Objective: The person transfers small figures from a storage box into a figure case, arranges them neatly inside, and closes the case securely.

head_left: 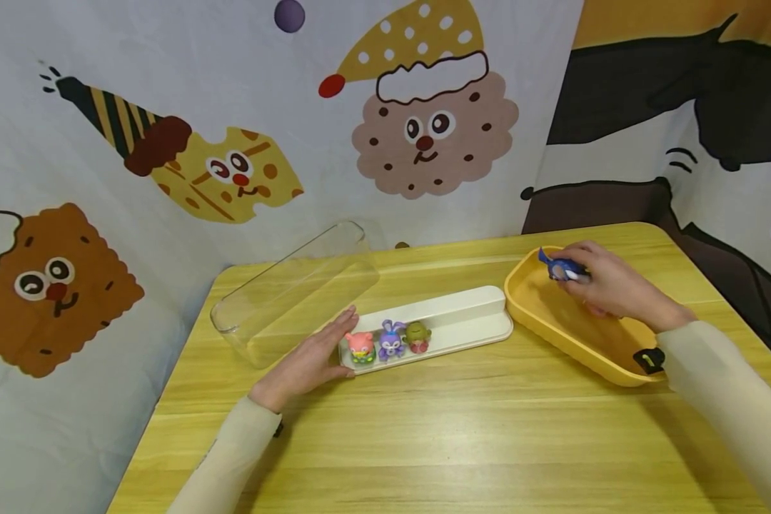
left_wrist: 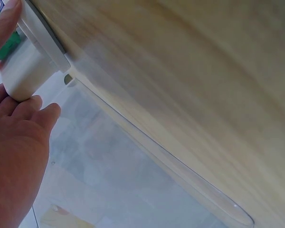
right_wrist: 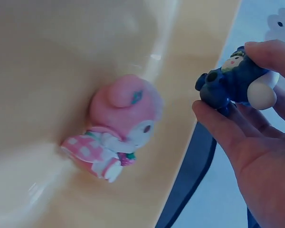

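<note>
A clear lid (head_left: 295, 289) lies on the wooden tabletop (head_left: 462, 428); a cartoon-printed cloth (head_left: 231, 128) hangs behind; a pink figure (right_wrist: 116, 128) lies apart.

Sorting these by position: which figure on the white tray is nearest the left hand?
The pink figure, at the row's left end beside the left hand.

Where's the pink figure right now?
The pink figure lies inside the yellow tray at the table's right side, seen only in the right wrist view, just beside the right hand, which holds the blue figure.
</note>
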